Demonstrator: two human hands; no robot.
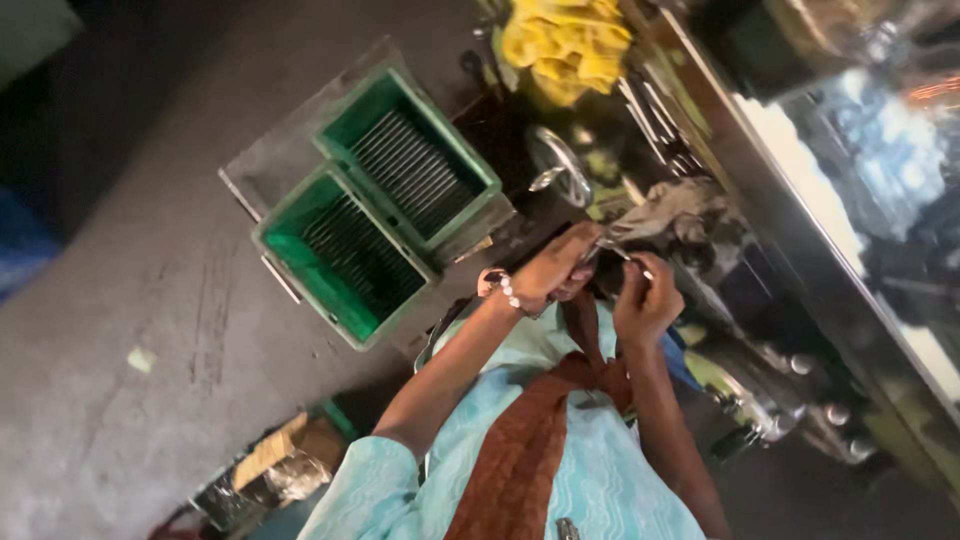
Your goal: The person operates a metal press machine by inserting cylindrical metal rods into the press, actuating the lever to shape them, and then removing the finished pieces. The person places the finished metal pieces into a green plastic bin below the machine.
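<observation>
A thin metal rod [622, 250] is pinched between both hands, just in front of the person's chest. The left hand [553, 270], with a beaded bracelet at the wrist, closes its fingers on one end; the right hand [645, 300] curls tight round the other. Two green crates [380, 205] of metal rods sit beside them, a yellow cloth [565, 45] beyond.

Grey concrete floor [130, 300] fills the left of the view, scuffed and dusty, with a small pale scrap [141, 359] lying on it. Two green crates [375, 210] of ridged metal pieces sit side by side on a flat tray. Right of the crates runs a cluttered metal desk [800, 260], a yellow cloth [565, 45] heaped at its far end. Bright glare washes the desk's right edge.
</observation>
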